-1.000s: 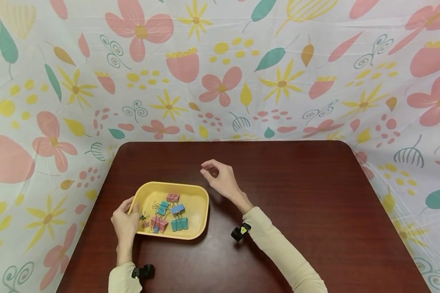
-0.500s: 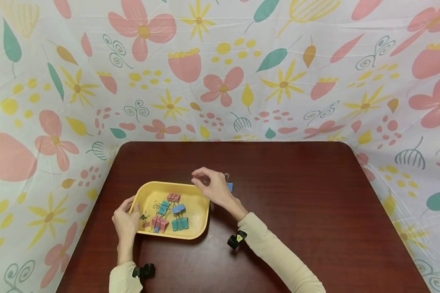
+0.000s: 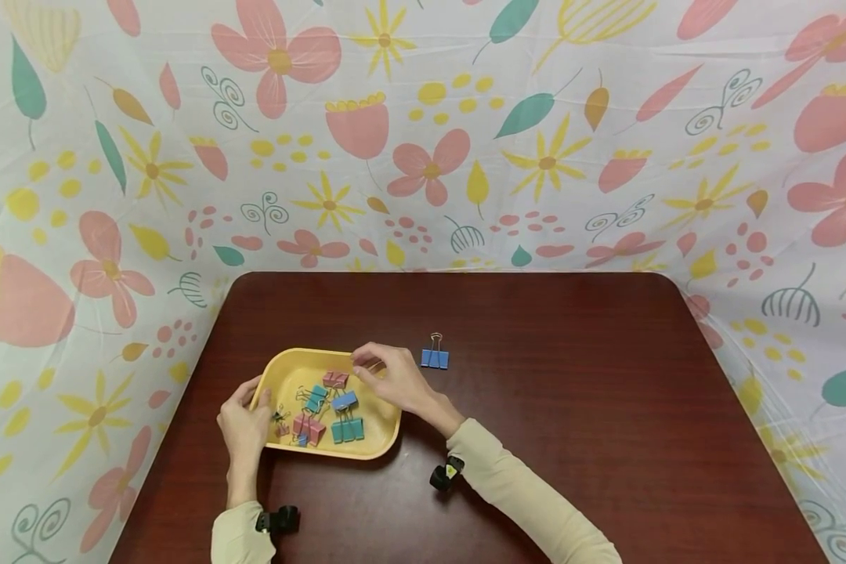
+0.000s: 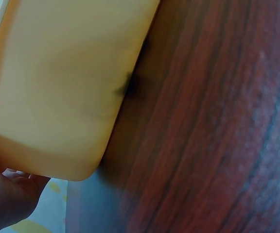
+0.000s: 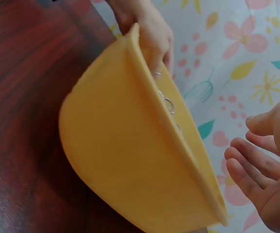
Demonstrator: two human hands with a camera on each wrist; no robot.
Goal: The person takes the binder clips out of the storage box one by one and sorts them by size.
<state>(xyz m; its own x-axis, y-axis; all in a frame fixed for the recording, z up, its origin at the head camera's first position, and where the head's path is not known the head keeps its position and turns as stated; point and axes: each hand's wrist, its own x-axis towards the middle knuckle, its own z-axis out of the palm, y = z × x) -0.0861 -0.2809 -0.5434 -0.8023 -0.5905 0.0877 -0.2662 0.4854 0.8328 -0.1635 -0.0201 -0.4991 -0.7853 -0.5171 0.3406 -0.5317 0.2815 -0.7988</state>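
Note:
A yellow plastic bin [image 3: 384,442] stands on the table at left. My left hand [image 3: 243,423] grips its left wall, thumb inside the rim; the left wrist view shows that hand [image 4: 13,199] under the bin's end. Inside lie several binder clips: a teal binder clip [image 3: 348,429], a blue binder clip [image 3: 344,401], a large pink binder clip [image 3: 309,429], and smaller ones by the left end. Above the bin's right part hovers my right hand [image 3: 398,382], fingers loosely bent. In the right wrist view this hand [image 5: 271,170] holds nothing.
A large blue binder clip [image 3: 435,359] lies on the dark wooden table [image 3: 571,407], right of the bin, its handle pointing to the back. A flowered cloth [image 3: 423,219] hangs behind the table and along both sides.
My right hand has moved left and nearer, from behind the bin's right end to over its inside. The blue binder clip on the table has come into full view. My left hand stays put.

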